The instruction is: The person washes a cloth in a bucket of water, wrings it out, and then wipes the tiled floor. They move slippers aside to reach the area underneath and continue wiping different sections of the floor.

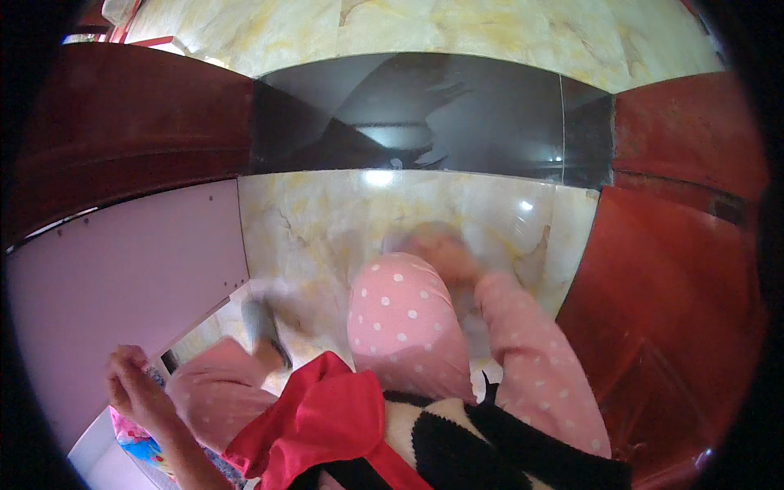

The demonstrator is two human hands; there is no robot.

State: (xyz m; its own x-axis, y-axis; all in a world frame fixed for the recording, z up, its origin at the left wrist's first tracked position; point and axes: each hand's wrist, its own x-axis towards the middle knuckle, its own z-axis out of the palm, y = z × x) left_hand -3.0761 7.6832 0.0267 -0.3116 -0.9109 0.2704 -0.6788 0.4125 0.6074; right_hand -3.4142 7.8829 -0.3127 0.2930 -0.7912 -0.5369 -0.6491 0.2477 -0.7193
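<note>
My right hand (444, 254) is low over the marbled floor tile (306, 226), just beyond my raised knee (398, 300) in pink polka-dot trousers. Motion blurs it, and a greyish smear at its far side leaves unclear whether it holds something. Off to the lower left, my left hand (131, 386) is raised beside my other knee (214, 367), fingers loosely bent, with nothing visible in it. A red cloth (331, 416), with a strap running down from it, lies across my lap.
A glossy black threshold (410, 116) crosses ahead, between dark red door-frame posts (147, 110) (680, 135). A mauve panel (135, 263) stands at left, a red door panel (667, 306) at right. Marbled tile (490, 30) continues beyond. A foot in a grey slipper (263, 324) is at left.
</note>
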